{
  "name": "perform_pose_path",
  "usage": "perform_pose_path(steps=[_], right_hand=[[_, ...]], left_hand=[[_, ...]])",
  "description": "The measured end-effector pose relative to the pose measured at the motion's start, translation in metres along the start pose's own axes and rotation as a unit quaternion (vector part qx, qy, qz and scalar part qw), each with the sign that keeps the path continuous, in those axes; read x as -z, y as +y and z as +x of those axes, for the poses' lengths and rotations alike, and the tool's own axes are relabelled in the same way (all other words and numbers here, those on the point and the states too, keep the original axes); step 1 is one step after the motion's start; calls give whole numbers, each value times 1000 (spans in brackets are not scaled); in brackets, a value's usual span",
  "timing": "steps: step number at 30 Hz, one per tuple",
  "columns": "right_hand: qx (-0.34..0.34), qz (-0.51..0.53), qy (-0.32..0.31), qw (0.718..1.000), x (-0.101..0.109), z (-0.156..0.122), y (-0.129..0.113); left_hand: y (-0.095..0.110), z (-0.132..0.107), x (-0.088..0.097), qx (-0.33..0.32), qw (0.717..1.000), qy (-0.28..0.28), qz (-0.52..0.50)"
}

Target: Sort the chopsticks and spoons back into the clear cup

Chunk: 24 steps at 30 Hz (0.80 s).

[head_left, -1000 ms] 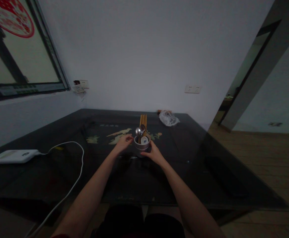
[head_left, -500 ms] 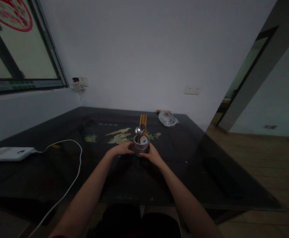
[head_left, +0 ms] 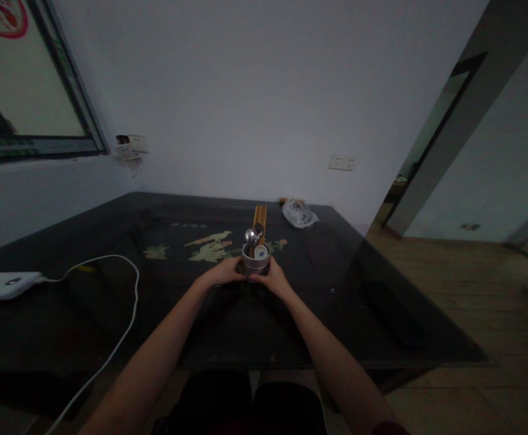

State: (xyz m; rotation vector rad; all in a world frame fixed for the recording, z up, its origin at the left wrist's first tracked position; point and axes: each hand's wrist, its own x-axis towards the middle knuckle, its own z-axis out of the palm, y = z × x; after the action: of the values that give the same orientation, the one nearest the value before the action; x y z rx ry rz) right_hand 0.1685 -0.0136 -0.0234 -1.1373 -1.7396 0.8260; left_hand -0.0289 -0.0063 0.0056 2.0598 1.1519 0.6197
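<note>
A round metal-looking utensil holder [head_left: 255, 264] stands upright on the dark table, gripped from both sides. My left hand [head_left: 228, 270] curls around its left side, and my right hand [head_left: 273, 278] presses on its right side with the thumb across the front. Out of the holder rise several wooden chopsticks [head_left: 261, 215], leaning slightly. In front of them show a shiny metal spoon [head_left: 250, 236] and a darker spoon [head_left: 258, 229]. A white spoon with a blue mark [head_left: 261, 252] sits low at the rim. The fingers behind the holder are hidden.
The dark glossy table [head_left: 309, 326] carries a bird-and-flower picture. A crumpled clear plastic bag [head_left: 299, 214] lies at the back edge. To the left rests a white device [head_left: 5, 285] with a white cable [head_left: 136, 296] hanging off the front. A dark oblong object [head_left: 393, 314] lies at right.
The camera view has turned a little to the right, so the surroundings shift left. Both hands keep their hold on the utensil holder, which shows no clear movement on the table.
</note>
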Motion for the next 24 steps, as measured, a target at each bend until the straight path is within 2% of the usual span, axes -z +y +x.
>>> perform_pose_path(steps=[4, 9, 12, 17, 24], right_hand=[[-28, -17, 14, 999, 8, 2, 6], [-54, -20, 50, 997, 22, 6, 13], [-55, -16, 57, 997, 34, 7, 19], [-49, -28, 77, 995, 67, 2, 37], [-62, -40, 112, 991, 116, -11, 60]], left_hand=[[-6, 9, -14, -1, 999, 16, -39], [-5, 19, -42, 5, 991, 122, -47], [-1, 20, -59, -13, 987, 156, -39], [6, 17, -75, -80, 990, 119, 7], [10, 14, -74, -103, 988, 91, 71]])
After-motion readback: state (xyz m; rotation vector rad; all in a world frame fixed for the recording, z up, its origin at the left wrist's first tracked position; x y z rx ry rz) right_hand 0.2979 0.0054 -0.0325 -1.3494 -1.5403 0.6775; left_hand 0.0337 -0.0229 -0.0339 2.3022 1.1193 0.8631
